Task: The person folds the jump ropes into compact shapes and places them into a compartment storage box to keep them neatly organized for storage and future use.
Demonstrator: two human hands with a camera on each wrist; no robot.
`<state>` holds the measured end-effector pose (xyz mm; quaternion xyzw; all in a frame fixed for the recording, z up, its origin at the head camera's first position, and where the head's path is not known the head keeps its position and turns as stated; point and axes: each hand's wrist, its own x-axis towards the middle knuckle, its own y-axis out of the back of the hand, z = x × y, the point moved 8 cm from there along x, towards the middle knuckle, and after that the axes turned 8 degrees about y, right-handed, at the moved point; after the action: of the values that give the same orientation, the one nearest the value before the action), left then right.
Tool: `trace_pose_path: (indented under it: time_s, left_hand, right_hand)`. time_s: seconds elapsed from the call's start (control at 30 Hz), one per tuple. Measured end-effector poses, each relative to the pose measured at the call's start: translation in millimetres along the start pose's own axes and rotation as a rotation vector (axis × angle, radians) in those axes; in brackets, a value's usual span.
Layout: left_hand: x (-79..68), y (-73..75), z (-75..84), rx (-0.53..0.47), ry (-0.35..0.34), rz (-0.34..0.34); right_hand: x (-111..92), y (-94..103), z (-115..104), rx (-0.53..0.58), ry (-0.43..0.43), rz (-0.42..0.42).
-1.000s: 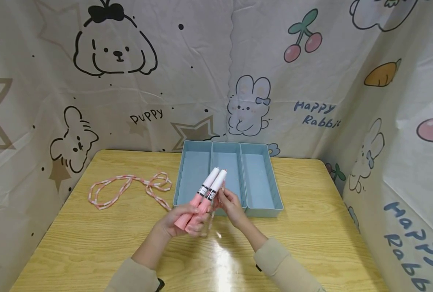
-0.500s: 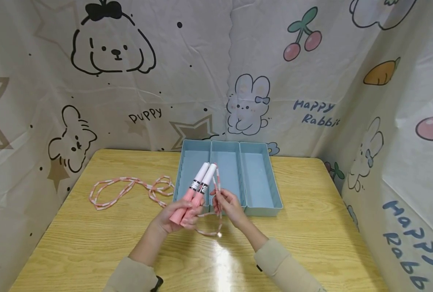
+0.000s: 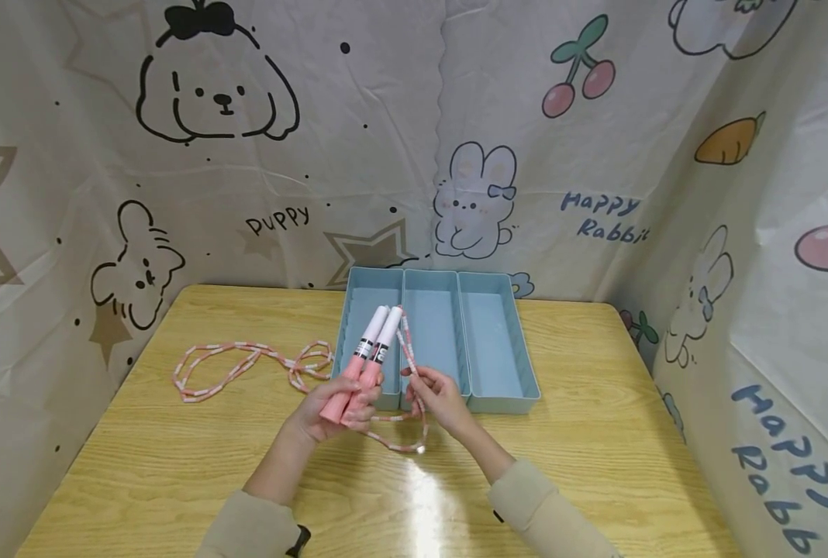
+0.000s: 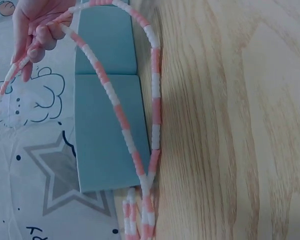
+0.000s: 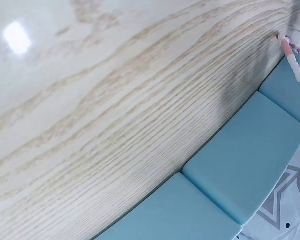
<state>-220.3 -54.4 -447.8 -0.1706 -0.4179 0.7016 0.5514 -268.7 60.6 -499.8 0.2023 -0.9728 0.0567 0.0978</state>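
In the head view my left hand (image 3: pixel 316 412) grips both handles (image 3: pixel 388 333) of a jump rope. The handles lie side by side, pink at the lower end and white at the upper, with black bands between. My right hand (image 3: pixel 443 397) pinches the doubled beaded cord (image 3: pixel 408 349) of pink and white segments just right of the handles. Below the hands, a loop of the cord (image 4: pixel 156 85) hangs down in the left wrist view. More of the rope (image 3: pixel 212 345) lies in loose loops on the table to the left. The right palm is partly hidden in the head view.
Behind the hands stands a blue box (image 3: pixel 503 404) with three long compartments side by side, its near wall facing me. The wooden table (image 3: pixel 581 449) reaches back to a printed curtain (image 3: pixel 379 116), which also lines both sides.
My left hand has drawn the handles to the left, away from my right hand. The cord between the hands now shows more fully, with a loop hanging below them.
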Motion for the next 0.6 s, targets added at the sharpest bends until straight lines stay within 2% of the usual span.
trace_pose_path:
  time_s: [0.23,0.4,0.6]
  left_hand:
    - [-2.3,2.9,1.8,0.012,-0.010,0.017]
    - [-4.0,4.6,3.4,0.021,-0.029,0.024]
    - [-5.0,5.3,3.0,0.046,-0.022,0.029]
  right_hand:
    - [-3,-2.9,-17,-0.091,-0.007,0.003]
    - [-4,-3.7,-18,-0.108,-0.020,-0.014]
    - [-5,-6.7,-18,-0.102,-0.003,-0.075]
